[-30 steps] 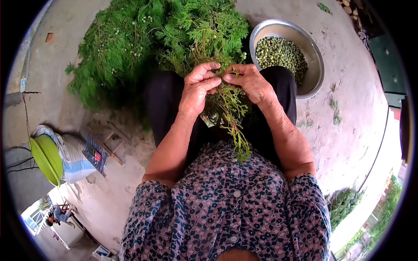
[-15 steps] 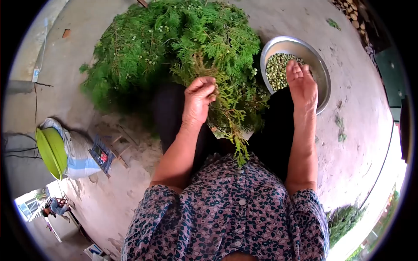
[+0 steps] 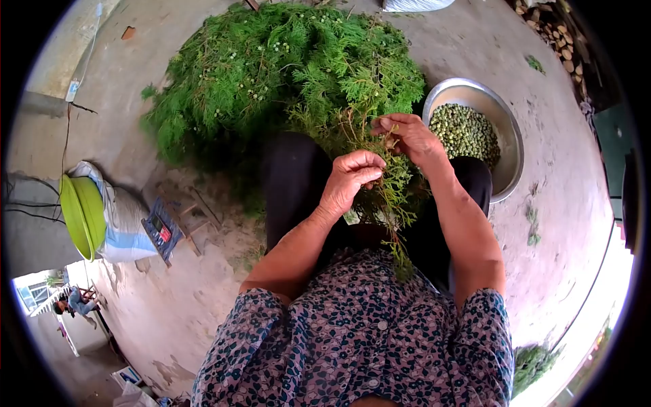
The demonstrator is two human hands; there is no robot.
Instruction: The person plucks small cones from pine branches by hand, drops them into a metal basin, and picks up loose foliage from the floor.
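Note:
A green sprig (image 3: 397,203) hangs down over my lap, pinched between the thumb and fingers of my left hand (image 3: 351,178). Just above and to the right, my right hand (image 3: 411,139) has its fingers bent together at the sprig's upper part; what they hold, if anything, is too small to tell. Beyond my knees lies a large heap of leafy green branches (image 3: 224,74) dotted with pale berries. Beside my right knee stands a metal bowl (image 3: 510,163), part filled with small green berries (image 3: 464,132).
At the left a lime-green basin (image 3: 83,217) leans against a whitish sack (image 3: 129,227), near a small wooden stool (image 3: 193,220). Stacked firewood (image 3: 559,41) is at the upper right. A seated person (image 3: 80,301) is far off at the lower left.
My right hand went over the bowl with its fingers apart, then came back to the sprig. My left hand has kept its hold. The view has shifted, showing more floor beyond the heap.

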